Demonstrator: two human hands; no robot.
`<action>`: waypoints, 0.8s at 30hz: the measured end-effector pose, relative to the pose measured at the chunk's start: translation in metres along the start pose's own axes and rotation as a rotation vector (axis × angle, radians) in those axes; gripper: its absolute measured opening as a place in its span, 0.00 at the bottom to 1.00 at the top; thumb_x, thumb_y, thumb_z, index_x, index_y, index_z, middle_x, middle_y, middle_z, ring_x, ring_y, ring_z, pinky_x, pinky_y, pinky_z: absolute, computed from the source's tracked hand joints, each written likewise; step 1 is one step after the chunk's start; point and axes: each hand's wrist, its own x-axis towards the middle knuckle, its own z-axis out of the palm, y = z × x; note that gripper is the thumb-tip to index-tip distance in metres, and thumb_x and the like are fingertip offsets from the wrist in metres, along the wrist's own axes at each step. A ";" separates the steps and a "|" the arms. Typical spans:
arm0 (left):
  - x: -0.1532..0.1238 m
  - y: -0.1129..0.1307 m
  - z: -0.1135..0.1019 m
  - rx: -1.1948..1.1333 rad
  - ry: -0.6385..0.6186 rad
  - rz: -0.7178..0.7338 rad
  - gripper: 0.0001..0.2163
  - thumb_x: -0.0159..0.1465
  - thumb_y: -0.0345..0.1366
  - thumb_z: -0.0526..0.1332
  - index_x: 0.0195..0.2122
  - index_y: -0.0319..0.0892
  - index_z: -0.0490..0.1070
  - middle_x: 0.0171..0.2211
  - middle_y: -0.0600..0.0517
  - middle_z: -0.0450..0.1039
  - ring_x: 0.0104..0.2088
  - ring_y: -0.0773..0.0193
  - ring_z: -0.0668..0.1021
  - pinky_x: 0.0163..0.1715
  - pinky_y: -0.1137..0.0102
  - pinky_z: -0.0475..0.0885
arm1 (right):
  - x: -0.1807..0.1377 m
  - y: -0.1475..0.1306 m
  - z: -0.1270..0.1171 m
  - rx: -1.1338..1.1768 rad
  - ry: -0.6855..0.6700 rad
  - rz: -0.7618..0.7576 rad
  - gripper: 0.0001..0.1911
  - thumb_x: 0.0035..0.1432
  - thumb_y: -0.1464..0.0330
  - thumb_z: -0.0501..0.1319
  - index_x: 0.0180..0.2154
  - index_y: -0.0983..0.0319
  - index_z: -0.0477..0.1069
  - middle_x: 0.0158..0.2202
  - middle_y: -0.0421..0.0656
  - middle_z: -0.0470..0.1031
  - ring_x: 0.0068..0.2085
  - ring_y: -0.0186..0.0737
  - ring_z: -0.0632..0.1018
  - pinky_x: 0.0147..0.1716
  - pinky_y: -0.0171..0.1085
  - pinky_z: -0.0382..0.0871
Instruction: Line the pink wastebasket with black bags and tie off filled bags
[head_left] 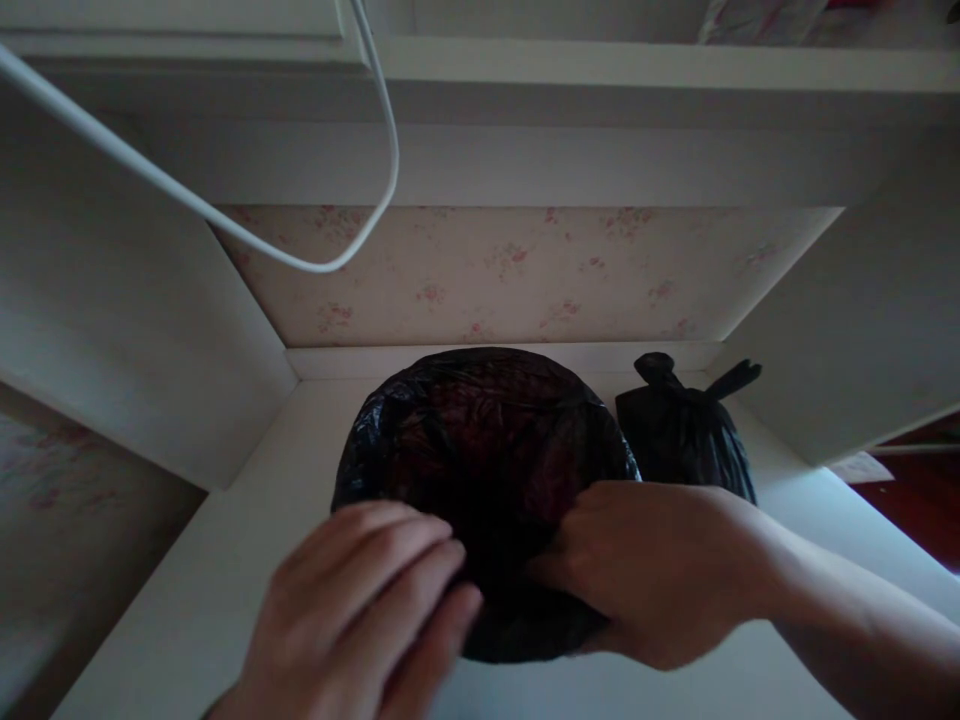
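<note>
A round bin lined with a black plastic bag (480,400) stands on the white surface, its mouth facing up at me. The liner is folded out over the rim, and the inside is too dark to make out. My left hand (360,610) is at the near left rim, fingers lightly bent and side by side, the thumb a little apart; I see nothing in it. At the near right rim, my right hand (660,570) is closed on the bin liner, with its fingertips hidden inside the mouth. Behind my right wrist sits a tied black plastic bag (686,430).
A white cable (315,265) hangs in a loop at the upper left. White panels (847,300) flank the white surface (300,440), with flowered wallpaper (525,270) behind. Overhead is a white shelf edge (637,65) with a wrapped item (761,20) on it.
</note>
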 end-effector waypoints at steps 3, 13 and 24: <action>-0.007 0.037 0.013 0.097 -0.028 0.071 0.14 0.74 0.43 0.59 0.47 0.40 0.79 0.38 0.51 0.85 0.37 0.60 0.85 0.38 0.65 0.80 | 0.008 -0.012 0.009 0.058 0.113 -0.070 0.22 0.69 0.55 0.58 0.46 0.65 0.82 0.36 0.53 0.85 0.32 0.50 0.84 0.26 0.40 0.66; -0.013 0.007 0.026 -0.026 0.026 0.142 0.14 0.67 0.26 0.61 0.24 0.42 0.67 0.16 0.55 0.67 0.18 0.65 0.68 0.22 0.63 0.60 | -0.009 0.023 0.022 0.087 0.287 -0.129 0.54 0.50 0.50 0.75 0.72 0.61 0.60 0.71 0.62 0.61 0.71 0.71 0.62 0.70 0.68 0.46; -0.019 -0.042 0.022 -0.218 0.076 0.223 0.11 0.66 0.24 0.54 0.28 0.41 0.68 0.18 0.51 0.70 0.20 0.63 0.70 0.22 0.64 0.64 | 0.001 0.011 -0.010 0.003 0.306 -0.150 0.53 0.52 0.43 0.71 0.72 0.59 0.60 0.75 0.59 0.50 0.76 0.66 0.50 0.72 0.66 0.27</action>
